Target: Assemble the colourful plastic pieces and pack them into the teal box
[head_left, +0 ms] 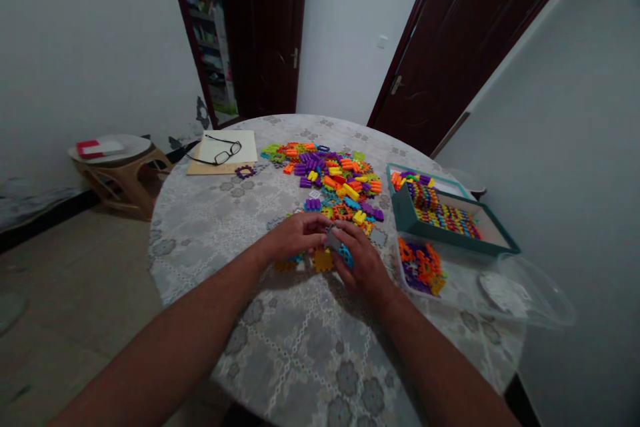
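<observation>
Two hands are met over the table [300,347], near the block pile [330,180]. A blue block [345,255] is pinched by the right hand [363,263] and touched by the left hand [295,235]; a yellow block [323,260] lies just below.

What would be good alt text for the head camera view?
Two bare hands, left hand and right hand, meet over small blue and grey plastic pieces on a round table. Behind lies a pile of colourful building pieces, with a teal box at right and glasses at left.
</observation>
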A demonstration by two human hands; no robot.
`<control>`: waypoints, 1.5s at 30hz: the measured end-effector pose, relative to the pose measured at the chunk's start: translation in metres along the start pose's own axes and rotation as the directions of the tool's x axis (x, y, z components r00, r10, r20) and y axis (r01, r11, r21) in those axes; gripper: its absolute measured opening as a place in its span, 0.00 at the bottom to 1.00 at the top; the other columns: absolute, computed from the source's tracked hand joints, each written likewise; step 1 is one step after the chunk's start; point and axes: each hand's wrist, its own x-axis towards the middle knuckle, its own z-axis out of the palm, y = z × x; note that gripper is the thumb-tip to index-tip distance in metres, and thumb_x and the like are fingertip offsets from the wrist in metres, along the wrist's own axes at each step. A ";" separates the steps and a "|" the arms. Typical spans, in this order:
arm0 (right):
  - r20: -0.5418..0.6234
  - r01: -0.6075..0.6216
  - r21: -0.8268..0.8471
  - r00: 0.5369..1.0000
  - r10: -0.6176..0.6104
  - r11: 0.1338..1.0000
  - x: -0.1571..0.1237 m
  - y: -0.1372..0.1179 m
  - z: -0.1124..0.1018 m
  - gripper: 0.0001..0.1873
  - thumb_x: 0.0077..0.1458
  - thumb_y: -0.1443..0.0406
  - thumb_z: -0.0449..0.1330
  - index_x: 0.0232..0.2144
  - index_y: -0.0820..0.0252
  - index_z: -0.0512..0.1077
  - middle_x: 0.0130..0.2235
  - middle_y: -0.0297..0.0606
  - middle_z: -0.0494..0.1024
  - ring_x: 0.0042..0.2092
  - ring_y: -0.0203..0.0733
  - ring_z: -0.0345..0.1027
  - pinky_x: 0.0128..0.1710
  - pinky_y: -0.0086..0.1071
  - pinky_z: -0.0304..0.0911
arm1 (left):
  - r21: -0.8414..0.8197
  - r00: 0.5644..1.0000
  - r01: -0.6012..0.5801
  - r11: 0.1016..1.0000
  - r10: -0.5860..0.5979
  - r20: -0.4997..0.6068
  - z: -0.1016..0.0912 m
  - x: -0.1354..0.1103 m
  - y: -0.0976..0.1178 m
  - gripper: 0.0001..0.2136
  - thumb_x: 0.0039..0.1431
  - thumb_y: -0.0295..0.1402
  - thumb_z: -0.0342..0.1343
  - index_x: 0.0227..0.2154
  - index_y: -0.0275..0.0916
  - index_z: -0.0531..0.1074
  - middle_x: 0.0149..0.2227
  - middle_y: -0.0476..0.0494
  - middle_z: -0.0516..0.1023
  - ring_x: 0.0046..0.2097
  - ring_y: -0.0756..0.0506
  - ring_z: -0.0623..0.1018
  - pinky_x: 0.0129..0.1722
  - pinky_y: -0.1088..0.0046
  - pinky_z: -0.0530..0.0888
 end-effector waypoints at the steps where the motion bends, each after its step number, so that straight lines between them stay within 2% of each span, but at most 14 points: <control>1: 0.014 0.000 0.002 1.000 0.000 1.000 0.000 0.000 -0.001 0.29 0.69 0.67 0.56 0.70 0.52 0.62 0.69 0.48 0.68 0.70 0.50 0.63 0.69 0.52 0.65 | 0.026 1.000 -0.010 1.000 0.010 -0.013 0.000 0.001 -0.001 0.18 0.55 0.40 0.66 0.47 0.40 0.75 0.33 0.48 0.80 0.34 0.46 0.80 0.30 0.72 0.75; 4: -0.016 -0.028 -0.013 0.999 0.028 1.000 0.000 0.001 -0.006 0.29 0.69 0.66 0.56 0.70 0.53 0.62 0.66 0.48 0.71 0.68 0.51 0.66 0.67 0.51 0.67 | 0.082 0.998 -0.035 0.996 0.040 -0.057 0.000 0.003 -0.003 0.15 0.56 0.40 0.67 0.42 0.39 0.73 0.29 0.52 0.77 0.29 0.49 0.76 0.29 0.73 0.73; 7: -0.056 -0.181 -0.140 0.983 0.175 0.974 -0.003 0.005 -0.011 0.23 0.70 0.66 0.54 0.64 0.56 0.68 0.59 0.49 0.76 0.62 0.52 0.71 0.63 0.50 0.69 | 0.095 0.987 -0.061 0.994 0.075 -0.141 -0.005 0.004 -0.002 0.16 0.55 0.38 0.66 0.44 0.40 0.71 0.31 0.53 0.77 0.28 0.50 0.76 0.30 0.73 0.74; 9: -0.004 -0.289 -0.291 0.954 0.301 0.912 -0.006 0.008 -0.013 0.17 0.69 0.66 0.54 0.57 0.57 0.72 0.55 0.50 0.78 0.57 0.54 0.73 0.58 0.48 0.70 | 0.092 0.980 -0.070 0.993 0.085 -0.179 -0.009 0.003 -0.001 0.18 0.55 0.37 0.65 0.46 0.41 0.69 0.32 0.53 0.76 0.28 0.49 0.78 0.30 0.73 0.75; 12: 0.127 -0.340 -0.479 0.886 0.446 0.809 -0.012 0.009 -0.012 0.10 0.67 0.63 0.59 0.48 0.58 0.75 0.48 0.50 0.78 0.49 0.54 0.74 0.48 0.43 0.71 | 0.114 0.979 -0.069 0.991 0.089 -0.181 -0.014 0.000 0.004 0.15 0.57 0.39 0.64 0.43 0.40 0.70 0.33 0.52 0.77 0.30 0.48 0.80 0.32 0.71 0.77; 17: 0.192 -0.388 -0.504 0.821 0.538 0.772 -0.016 0.009 -0.009 0.07 0.67 0.61 0.61 0.44 0.58 0.74 0.48 0.50 0.77 0.45 0.52 0.75 0.41 0.38 0.66 | 0.302 0.987 -0.091 0.949 0.126 -0.099 -0.011 -0.006 0.018 0.10 0.62 0.41 0.61 0.37 0.39 0.74 0.31 0.52 0.76 0.33 0.48 0.77 0.35 0.72 0.74; 20: 0.189 -0.460 -0.424 0.798 0.572 0.780 -0.013 0.013 -0.011 0.07 0.65 0.62 0.62 0.43 0.58 0.72 0.46 0.48 0.78 0.45 0.51 0.74 0.41 0.37 0.64 | 0.478 0.994 -0.093 0.874 0.110 -0.009 -0.002 -0.011 0.026 0.06 0.61 0.38 0.61 0.36 0.41 0.78 0.31 0.52 0.77 0.35 0.48 0.76 0.37 0.73 0.72; 23: 0.205 -0.553 -0.223 0.778 0.594 0.802 -0.008 0.014 -0.019 0.03 0.64 0.63 0.61 0.39 0.55 0.70 0.38 0.39 0.79 0.38 0.45 0.71 0.38 0.33 0.60 | 0.605 0.992 -0.115 0.788 0.124 0.027 0.012 -0.023 0.025 0.03 0.62 0.34 0.61 0.35 0.43 0.79 0.35 0.49 0.79 0.40 0.46 0.77 0.42 0.70 0.72; 26: 0.234 -0.556 -0.021 0.805 0.545 0.831 -0.002 0.008 -0.026 0.04 0.63 0.63 0.60 0.35 0.55 0.68 0.32 0.31 0.76 0.34 0.40 0.68 0.35 0.30 0.57 | 0.621 0.981 -0.120 0.775 0.189 -0.046 0.028 -0.040 0.012 0.02 0.62 0.31 0.62 0.36 0.43 0.79 0.40 0.46 0.80 0.43 0.44 0.78 0.46 0.67 0.73; 30: 0.277 -0.464 0.132 0.866 0.417 0.876 0.002 -0.008 -0.029 0.06 0.61 0.63 0.62 0.35 0.57 0.69 0.31 0.28 0.72 0.33 0.36 0.64 0.34 0.29 0.54 | 0.606 0.958 -0.026 0.795 0.194 -0.212 0.046 -0.062 -0.006 0.02 0.62 0.30 0.61 0.37 0.41 0.75 0.39 0.46 0.79 0.41 0.43 0.77 0.43 0.66 0.72; 34: 0.386 -0.417 0.243 0.870 0.307 0.876 0.000 -0.015 -0.027 0.04 0.61 0.64 0.63 0.36 0.57 0.71 0.30 0.28 0.71 0.32 0.35 0.62 0.33 0.28 0.53 | 0.611 0.931 0.050 0.790 0.185 -0.315 0.051 -0.075 -0.015 0.10 0.59 0.24 0.59 0.42 0.42 0.72 0.37 0.49 0.77 0.38 0.45 0.76 0.41 0.68 0.70; 37: 0.488 -0.454 0.377 0.838 0.243 0.807 -0.003 -0.011 -0.027 0.06 0.62 0.62 0.65 0.38 0.57 0.74 0.32 0.30 0.73 0.34 0.36 0.64 0.34 0.28 0.56 | 0.624 0.943 -0.024 0.781 0.226 -0.246 0.049 -0.076 -0.018 0.12 0.58 0.24 0.59 0.45 0.42 0.73 0.37 0.49 0.77 0.38 0.46 0.76 0.41 0.69 0.70; 42: 0.639 -0.606 0.568 0.751 0.165 0.558 -0.008 -0.001 -0.021 0.18 0.63 0.50 0.68 0.42 0.58 0.77 0.35 0.36 0.79 0.36 0.40 0.73 0.39 0.32 0.67 | 0.641 0.923 -0.161 0.750 0.344 -0.171 0.045 -0.074 -0.022 0.07 0.62 0.28 0.59 0.42 0.41 0.77 0.39 0.46 0.76 0.39 0.45 0.75 0.40 0.70 0.70; 45: 0.584 -0.571 0.543 0.784 0.210 0.616 -0.010 0.004 -0.014 0.18 0.68 0.50 0.62 0.43 0.59 0.77 0.35 0.37 0.80 0.35 0.40 0.74 0.39 0.34 0.69 | 0.655 0.928 -0.165 0.737 0.341 -0.149 0.044 -0.075 -0.023 0.05 0.64 0.30 0.60 0.42 0.40 0.77 0.38 0.46 0.77 0.38 0.46 0.75 0.40 0.70 0.70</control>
